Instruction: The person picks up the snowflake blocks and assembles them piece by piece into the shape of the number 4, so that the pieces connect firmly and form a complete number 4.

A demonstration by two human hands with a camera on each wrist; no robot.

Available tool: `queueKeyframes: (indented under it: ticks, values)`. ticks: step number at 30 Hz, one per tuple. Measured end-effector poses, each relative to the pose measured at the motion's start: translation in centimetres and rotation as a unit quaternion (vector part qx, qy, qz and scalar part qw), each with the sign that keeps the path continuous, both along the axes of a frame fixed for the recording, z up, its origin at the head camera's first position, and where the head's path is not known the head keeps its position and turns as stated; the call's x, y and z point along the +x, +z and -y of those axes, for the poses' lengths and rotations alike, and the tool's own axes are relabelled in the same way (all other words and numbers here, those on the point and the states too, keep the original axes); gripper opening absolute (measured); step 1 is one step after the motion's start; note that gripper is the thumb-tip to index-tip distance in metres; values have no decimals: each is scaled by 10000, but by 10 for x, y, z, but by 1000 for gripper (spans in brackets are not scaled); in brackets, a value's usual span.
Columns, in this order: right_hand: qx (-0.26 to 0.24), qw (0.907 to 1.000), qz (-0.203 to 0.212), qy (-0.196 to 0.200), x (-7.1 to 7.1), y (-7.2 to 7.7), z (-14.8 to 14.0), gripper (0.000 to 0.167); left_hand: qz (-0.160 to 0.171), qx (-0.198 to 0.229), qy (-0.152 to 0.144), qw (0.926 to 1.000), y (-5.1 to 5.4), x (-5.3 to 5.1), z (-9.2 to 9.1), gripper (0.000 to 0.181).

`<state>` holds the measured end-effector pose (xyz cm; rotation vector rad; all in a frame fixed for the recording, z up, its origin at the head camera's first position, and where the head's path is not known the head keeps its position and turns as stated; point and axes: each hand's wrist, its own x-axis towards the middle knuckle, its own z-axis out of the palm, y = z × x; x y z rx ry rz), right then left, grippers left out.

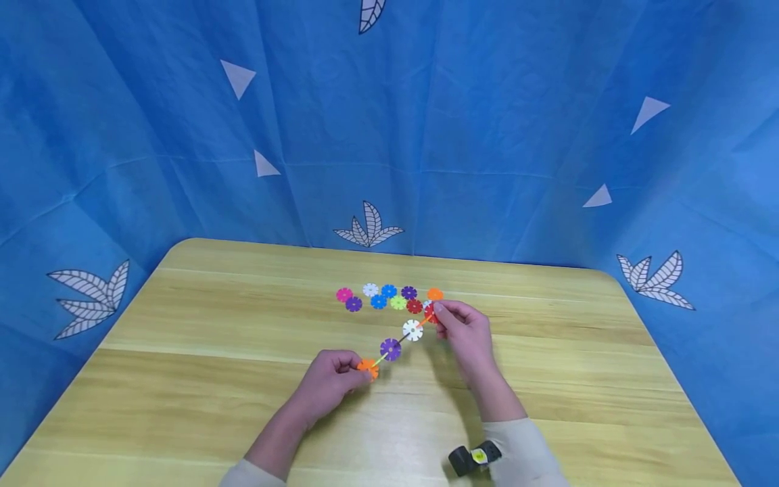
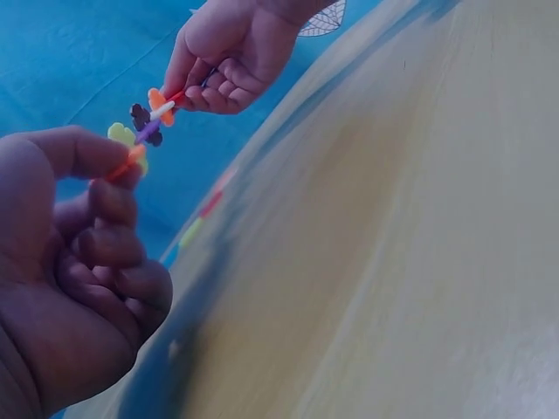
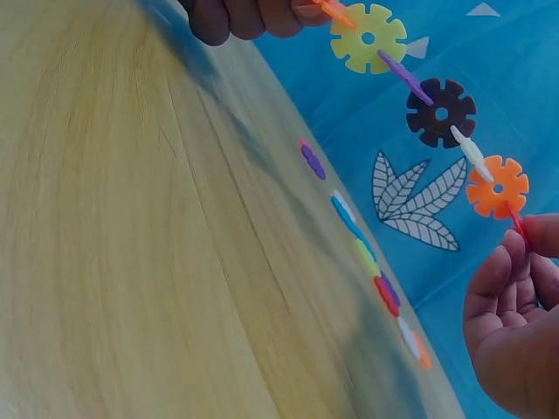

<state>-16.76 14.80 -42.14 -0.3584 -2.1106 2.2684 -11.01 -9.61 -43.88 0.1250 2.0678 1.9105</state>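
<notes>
A chain of notched plastic discs hangs between my two hands above the table, its discs slotted together at alternating angles. My left hand (image 1: 331,382) pinches the orange disc (image 1: 368,368) at the near end. At the far end my right hand (image 1: 468,335) grips the red disc (image 1: 431,313) between thumb and finger. Between them, in the right wrist view, run a yellow disc (image 3: 369,39), a purple disc (image 3: 404,77), a dark disc (image 3: 441,113), a white disc (image 3: 472,153) and another orange disc (image 3: 498,187). Fingers cover parts of both end discs.
Several loose discs lie beyond the hands on the wooden table (image 1: 243,325), among them a pink disc (image 1: 344,295), a blue disc (image 1: 389,291) and a lime disc (image 1: 398,302). A black strap device (image 1: 475,458) is by the right sleeve. A blue curtain (image 1: 389,135) hangs behind.
</notes>
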Motion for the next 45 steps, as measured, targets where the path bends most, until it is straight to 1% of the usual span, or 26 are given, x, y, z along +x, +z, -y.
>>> queueKeyframes:
  ticks: [5, 9, 13, 16, 21, 23, 27, 33, 35, 40, 43, 45]
  values:
    - [-80, 10000, 58, 6, -2, -2, 0, 23, 53, -59, 23, 10000, -2, 0, 0, 6]
    - [-203, 9998, 42, -20, -2, -2, 1, 22, 63, 21, 67, 10000, -4, 0, 0, 12]
    - [-332, 9994, 19, -48, -3, -1, 2, 22, 54, 134, 229, 9996, -6, -1, 0, 17]
    - [-280, 9996, 26, -37, -6, -1, 1, 26, 67, 262, 403, 9988, -5, -1, 1, 17]
    - [222, 9993, 96, -269, -14, -6, -5, 26, 75, 362, 594, 9975, -2, -1, 3, 14]
    - [476, 9981, 117, -386, -17, -9, -9, 25, 66, 369, 646, 9972, -1, -1, 4, 12]
    - [975, 9940, 105, -478, -21, -17, -15, 22, 51, 414, 746, 9963, 0, -1, 5, 10]
    - [1786, 9825, 64, -517, -28, -28, -19, 19, 46, 494, 727, 9961, -1, -3, 6, 8]
    - [2022, 9780, -27, -514, -30, -32, -20, 20, 49, 501, 712, 9962, -1, -3, 5, 9]
    - [2351, 9702, -303, -493, -34, -42, -20, 21, 33, 504, 698, 9963, 1, -3, 5, 9]
    - [2559, 9652, -315, -440, -36, -45, -18, 23, 24, 525, 707, 9961, 1, -4, 4, 7]
    - [2768, 9598, -281, -364, -37, -46, -17, 23, 26, 532, 712, 9960, 1, -4, 4, 7]
